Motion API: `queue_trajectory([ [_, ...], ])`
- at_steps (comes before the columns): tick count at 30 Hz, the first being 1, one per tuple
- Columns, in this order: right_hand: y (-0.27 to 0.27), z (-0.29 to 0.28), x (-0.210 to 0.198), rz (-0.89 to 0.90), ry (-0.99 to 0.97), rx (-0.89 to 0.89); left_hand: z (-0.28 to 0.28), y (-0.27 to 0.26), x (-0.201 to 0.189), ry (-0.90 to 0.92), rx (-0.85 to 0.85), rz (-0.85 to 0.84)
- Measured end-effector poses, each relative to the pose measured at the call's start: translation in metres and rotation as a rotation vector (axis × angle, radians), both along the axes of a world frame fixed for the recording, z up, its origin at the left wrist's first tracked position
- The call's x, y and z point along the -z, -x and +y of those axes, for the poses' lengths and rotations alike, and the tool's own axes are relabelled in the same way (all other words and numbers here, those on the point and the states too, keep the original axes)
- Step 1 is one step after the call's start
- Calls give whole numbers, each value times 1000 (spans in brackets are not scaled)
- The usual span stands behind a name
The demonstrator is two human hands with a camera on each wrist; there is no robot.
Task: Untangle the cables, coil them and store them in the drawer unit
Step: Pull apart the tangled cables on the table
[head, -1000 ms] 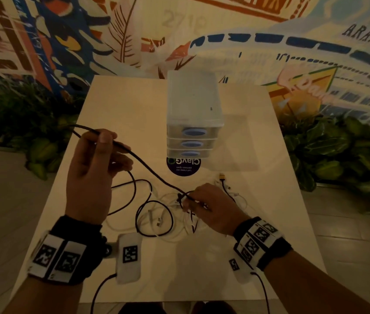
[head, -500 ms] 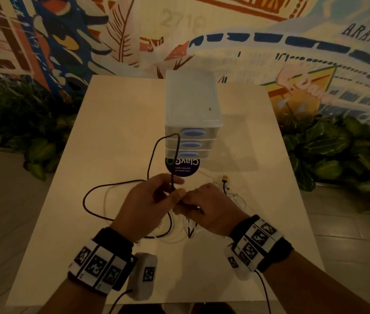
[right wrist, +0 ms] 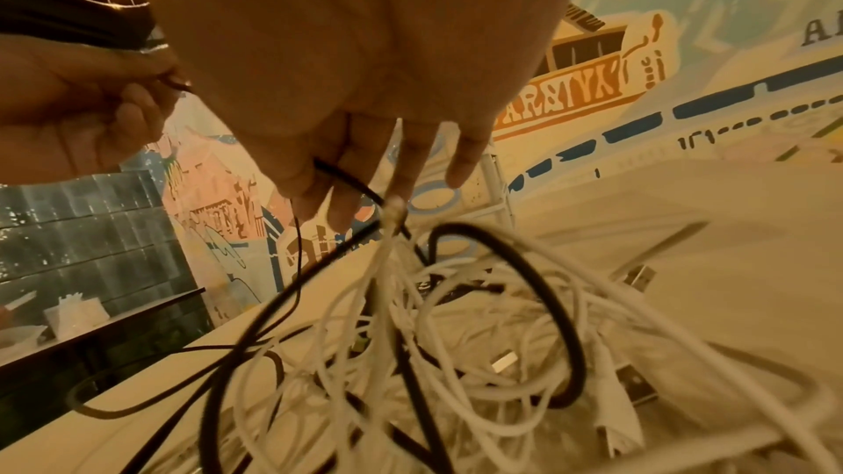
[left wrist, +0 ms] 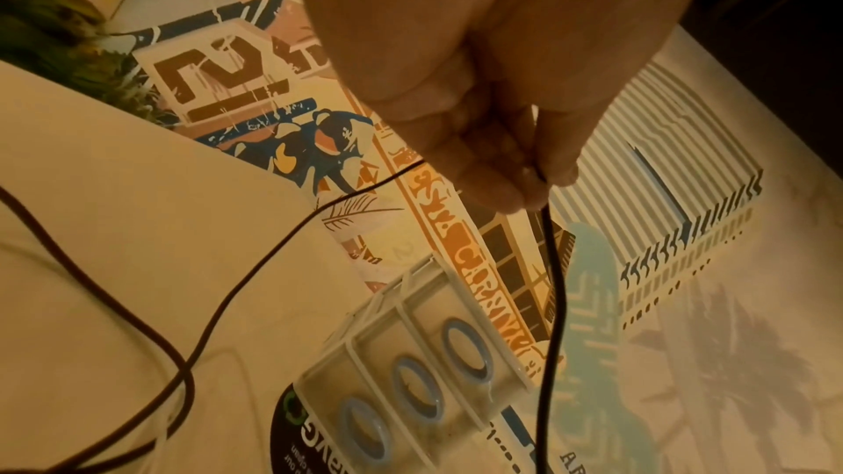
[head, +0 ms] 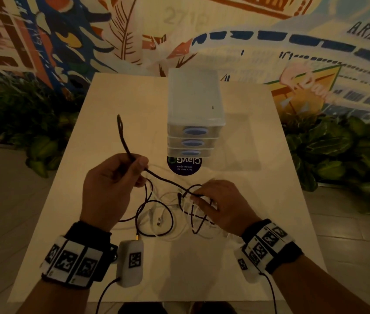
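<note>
A black cable [head: 165, 179] stretches between my hands above the table. My left hand [head: 137, 169] pinches it, and a narrow folded loop [head: 120, 128] of it stands up past the fingers; the left wrist view shows the fingertips [left wrist: 524, 186] closed on the black cable [left wrist: 554, 301]. My right hand [head: 194, 196] pinches the same cable lower down, over a tangle of white cables [head: 165, 214]. In the right wrist view the tangle of white cables [right wrist: 456, 337] and black loops hangs from my fingers [right wrist: 337, 190]. The translucent drawer unit [head: 195, 114] stands behind, its three drawers closed.
A round dark sticker [head: 184, 165] lies on the pale table [head: 116, 98] in front of the drawer unit. A white camera pod [head: 129, 261] hangs below my left wrist. Leafy plants [head: 337, 150] flank both table sides, and a mural wall stands behind.
My left hand came in from the far left to meet the right hand, then drew back left and up with a folded loop of black cable. The right hand stayed over the tangle.
</note>
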State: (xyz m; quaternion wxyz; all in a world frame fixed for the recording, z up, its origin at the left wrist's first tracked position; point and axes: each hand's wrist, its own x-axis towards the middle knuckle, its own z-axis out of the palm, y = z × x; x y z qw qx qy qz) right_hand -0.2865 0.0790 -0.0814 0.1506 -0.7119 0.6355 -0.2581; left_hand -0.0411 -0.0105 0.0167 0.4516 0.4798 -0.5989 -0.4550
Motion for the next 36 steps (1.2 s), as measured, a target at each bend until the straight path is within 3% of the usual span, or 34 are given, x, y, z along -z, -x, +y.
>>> queue_trajectory([
  [5, 3, -4, -6, -28, 54, 9, -1, 0, -3, -11, 2, 93],
  [9, -2, -9, -23, -144, 62, -48, 4, 1, -4, -94, 236, 207],
  [14, -14, -16, -40, -131, 118, -128, 12, 15, -3, -141, 450, 133],
  [18, -16, -17, -38, -101, 66, -140, 11, 16, -13, -59, 381, 143],
  [23, -19, -18, -20, -72, -217, -136, 5, 11, -33, 64, 372, 153],
  [28, -21, -15, -47, -435, -117, -28, -1, 1, -38, 8, 341, 93],
  [30, -16, -15, -62, -547, 49, 77, -7, -6, -32, -128, 350, -82],
  [33, -8, -20, -82, -555, 252, 176, -13, -18, -10, -252, 538, -583],
  [36, -1, -23, -96, -558, 332, 203, -15, -29, 26, -288, 599, -791],
])
